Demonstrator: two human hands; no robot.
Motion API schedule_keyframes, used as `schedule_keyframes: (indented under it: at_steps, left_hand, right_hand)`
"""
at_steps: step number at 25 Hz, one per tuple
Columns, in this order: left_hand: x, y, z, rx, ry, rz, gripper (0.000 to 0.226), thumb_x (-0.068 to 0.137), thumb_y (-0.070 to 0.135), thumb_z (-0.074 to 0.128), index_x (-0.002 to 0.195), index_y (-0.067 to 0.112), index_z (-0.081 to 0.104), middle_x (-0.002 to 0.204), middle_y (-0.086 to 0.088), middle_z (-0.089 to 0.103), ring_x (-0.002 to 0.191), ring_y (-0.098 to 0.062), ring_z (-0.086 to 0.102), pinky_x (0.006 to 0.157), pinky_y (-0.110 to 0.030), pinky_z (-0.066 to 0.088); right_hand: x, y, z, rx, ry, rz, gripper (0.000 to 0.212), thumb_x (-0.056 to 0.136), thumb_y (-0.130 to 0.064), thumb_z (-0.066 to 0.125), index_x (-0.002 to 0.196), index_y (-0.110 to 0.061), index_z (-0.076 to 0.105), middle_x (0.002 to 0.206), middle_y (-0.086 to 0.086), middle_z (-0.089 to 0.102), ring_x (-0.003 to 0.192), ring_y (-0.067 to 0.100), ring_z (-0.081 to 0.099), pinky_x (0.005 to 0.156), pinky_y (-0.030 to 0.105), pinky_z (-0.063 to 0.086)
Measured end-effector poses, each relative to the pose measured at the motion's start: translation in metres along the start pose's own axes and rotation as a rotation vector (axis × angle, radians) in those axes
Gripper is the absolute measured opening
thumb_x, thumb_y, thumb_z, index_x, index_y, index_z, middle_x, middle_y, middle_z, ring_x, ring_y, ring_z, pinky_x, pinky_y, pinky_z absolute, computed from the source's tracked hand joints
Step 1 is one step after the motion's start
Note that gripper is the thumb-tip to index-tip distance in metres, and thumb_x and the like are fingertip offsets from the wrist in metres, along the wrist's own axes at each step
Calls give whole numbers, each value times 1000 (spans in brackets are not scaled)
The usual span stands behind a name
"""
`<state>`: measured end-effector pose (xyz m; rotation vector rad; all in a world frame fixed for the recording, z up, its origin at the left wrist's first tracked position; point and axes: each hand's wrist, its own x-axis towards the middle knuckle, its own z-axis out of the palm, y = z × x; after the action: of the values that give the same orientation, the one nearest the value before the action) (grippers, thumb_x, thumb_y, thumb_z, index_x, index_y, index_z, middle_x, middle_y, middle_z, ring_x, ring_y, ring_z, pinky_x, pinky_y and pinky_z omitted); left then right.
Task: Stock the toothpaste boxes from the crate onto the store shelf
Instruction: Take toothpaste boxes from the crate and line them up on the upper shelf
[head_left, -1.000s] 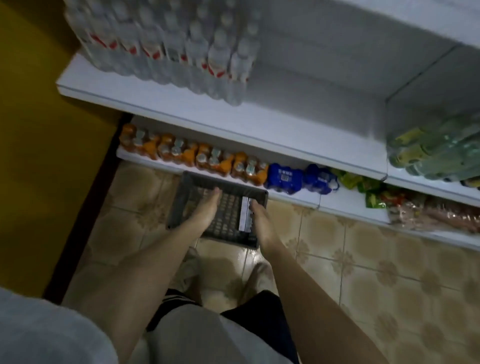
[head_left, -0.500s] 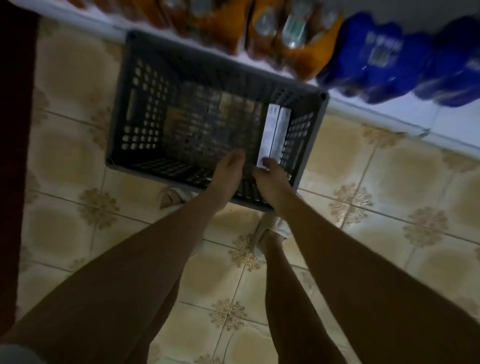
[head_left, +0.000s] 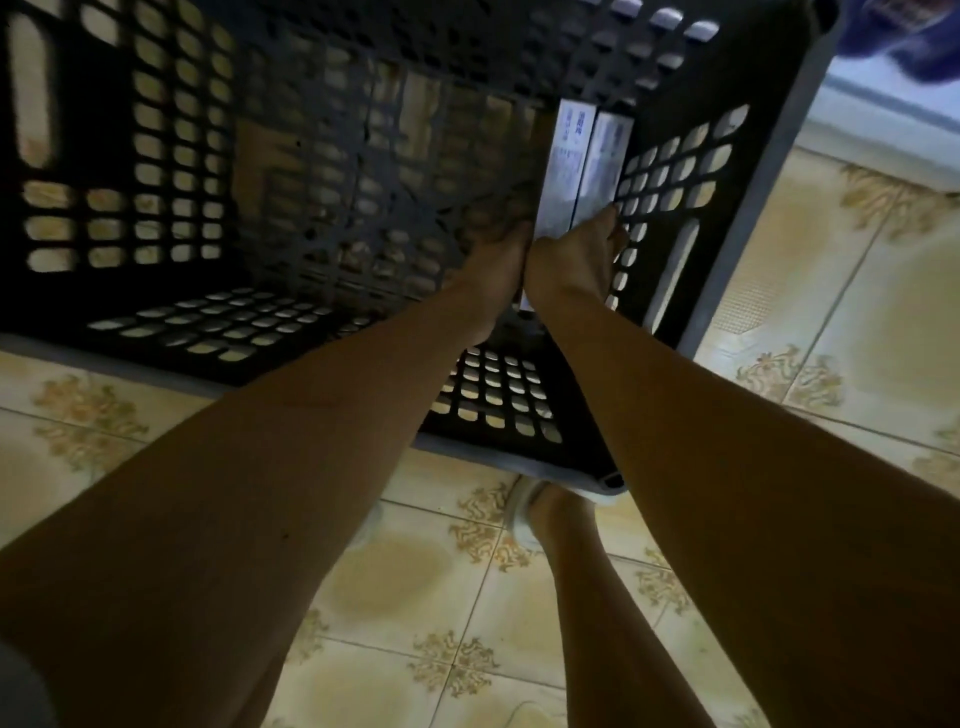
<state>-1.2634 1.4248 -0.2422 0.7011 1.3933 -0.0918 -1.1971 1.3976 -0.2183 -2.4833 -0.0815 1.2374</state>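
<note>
A dark grey perforated crate stands on the tiled floor and fills the upper part of the view. Two white toothpaste boxes lie side by side on its bottom, against the right wall. Both my arms reach down into the crate. My left hand is at the left side of the boxes with its fingers curled down along them. My right hand lies over their near half, fingers bent over the right box toward the crate wall. A corner of one box shows between my wrists.
The white bottom edge of the store shelf runs past the crate's far right corner, with blue packs on it. Patterned beige floor tiles surround the crate. My foot in a white sandal stands by its near edge.
My head has dropped much closer to the crate. Both hands moved from the crate's near side deeper in, onto the two white boxes by the right wall.
</note>
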Motion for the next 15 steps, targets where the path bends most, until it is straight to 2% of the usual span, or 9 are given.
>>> schedule_keyframes:
  at_steps: [3,5,7,8,9,11,12,13,15]
  left_hand:
    - [3,-1,-2,0,-31,-72,43,103,38,40,130,11,60,121,-13,67,88,-21,67,64,-25,55]
    - [5,0,-4,-19,-51,-115,46,104,40,37,131,10,59,119,-12,67,79,-17,64,58,-22,53]
    - [7,6,-4,-53,-71,-119,46,104,40,36,129,9,58,108,-8,68,77,-16,63,52,-19,53]
    - [7,10,-2,-70,-83,-116,45,104,40,37,127,9,59,104,-7,68,80,-17,64,55,-18,54]
    - [8,14,-2,-66,-72,-94,45,103,41,39,127,8,59,106,-8,69,87,-20,66,65,-21,57]
    - [17,12,-6,-21,-37,-65,52,95,49,45,130,13,58,121,-12,66,103,-23,65,90,-36,55]
    - [19,9,-11,-8,-6,-57,56,89,53,46,130,17,58,123,-11,66,104,-23,65,91,-41,55]
    - [16,6,-17,-5,10,-56,55,89,55,46,128,19,58,120,-8,67,100,-21,67,86,-40,56]
    - [2,-1,-29,-75,29,-95,42,99,48,41,124,19,58,106,-2,71,87,-16,69,77,-35,58]
  right_hand:
    - [1,-3,4,-37,30,18,81,96,-20,55,156,-10,2,162,11,4,148,27,15,118,39,27]
    - [2,-7,6,-70,63,9,82,94,-20,58,156,-9,4,161,11,7,146,29,21,113,41,33]
    - [7,-11,7,-75,68,3,82,93,-20,59,155,-9,6,158,12,17,143,30,27,110,43,37]
    - [11,-11,7,-56,60,24,80,93,-20,59,155,-10,9,156,12,24,140,30,33,106,41,40]
    - [16,-10,6,-31,49,51,74,93,-20,60,153,-10,17,151,12,33,135,29,41,98,37,45]
    - [26,-1,4,-11,6,52,53,93,-20,60,141,-11,39,132,9,53,116,25,56,76,27,47]
    - [26,4,2,-36,-33,23,45,92,-19,61,135,-11,47,122,6,57,108,22,59,72,26,46]
    - [24,10,2,-68,-75,-19,42,92,-20,62,131,-11,50,117,4,59,104,21,59,72,27,47]
    - [17,19,4,-105,-152,-90,43,89,-23,65,128,-13,50,120,5,61,107,25,60,83,34,52]
